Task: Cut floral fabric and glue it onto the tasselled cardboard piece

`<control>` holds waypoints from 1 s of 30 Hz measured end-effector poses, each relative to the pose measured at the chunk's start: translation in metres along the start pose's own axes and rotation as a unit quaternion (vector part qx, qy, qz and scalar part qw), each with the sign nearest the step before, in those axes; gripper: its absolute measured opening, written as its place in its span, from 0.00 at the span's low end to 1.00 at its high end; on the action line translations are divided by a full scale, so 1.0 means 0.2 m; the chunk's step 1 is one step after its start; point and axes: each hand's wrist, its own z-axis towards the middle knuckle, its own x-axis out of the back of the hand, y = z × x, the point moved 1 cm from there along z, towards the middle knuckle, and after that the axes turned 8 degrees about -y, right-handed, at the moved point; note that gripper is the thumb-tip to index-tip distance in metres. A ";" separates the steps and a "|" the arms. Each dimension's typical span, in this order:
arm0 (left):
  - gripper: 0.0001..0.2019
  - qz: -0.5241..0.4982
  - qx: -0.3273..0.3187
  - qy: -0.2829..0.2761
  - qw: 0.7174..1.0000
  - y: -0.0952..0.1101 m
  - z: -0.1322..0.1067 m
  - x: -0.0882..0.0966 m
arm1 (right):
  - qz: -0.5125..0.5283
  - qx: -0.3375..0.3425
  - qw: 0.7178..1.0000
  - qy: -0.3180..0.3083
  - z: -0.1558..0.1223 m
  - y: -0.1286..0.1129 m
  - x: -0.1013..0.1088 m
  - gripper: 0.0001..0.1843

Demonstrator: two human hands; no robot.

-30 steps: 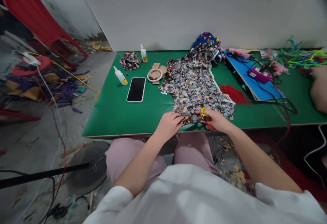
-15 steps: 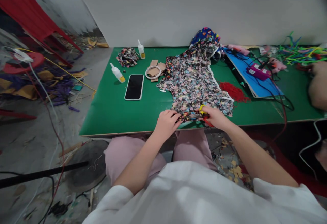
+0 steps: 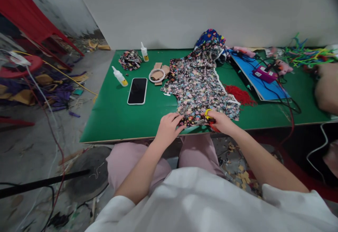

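A piece of dark floral fabric (image 3: 198,87) lies spread over the green table, reaching to its front edge. My right hand (image 3: 221,122) holds scissors (image 3: 210,116) with yellow and red handles. Their blades point left along the fabric's near edge. At that edge's left corner, my left hand (image 3: 169,128) has the cloth at its fingertips, thumb and forefinger parted around it. How firmly it grips cannot be made out.
Left on the green table (image 3: 105,119) are a phone (image 3: 137,91), two glue bottles (image 3: 120,77) (image 3: 144,53), a tape ring (image 3: 156,76) on cardboard pieces and crumpled floral fabric (image 3: 130,60). Red threads (image 3: 240,95), a blue board (image 3: 256,73) and corded glue guns (image 3: 283,67) lie right.
My left hand has shifted slightly left, its thumb and forefinger further apart. More of the scissor blades shows now. The whole view has drifted a little.
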 end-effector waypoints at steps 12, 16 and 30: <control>0.29 -0.074 -0.009 -0.089 0.993 -0.04 0.03 0.03 | -0.053 0.028 0.998 0.002 0.07 -0.06 0.02 0.14; 0.30 -0.066 -0.012 -0.098 0.993 -0.05 0.03 0.01 | -0.061 0.024 0.998 -0.008 0.07 -0.03 -0.01 0.10; 0.19 -0.030 -0.035 -0.019 0.999 0.05 0.05 0.06 | 0.166 -0.101 0.976 0.097 -0.11 -0.05 0.06 0.12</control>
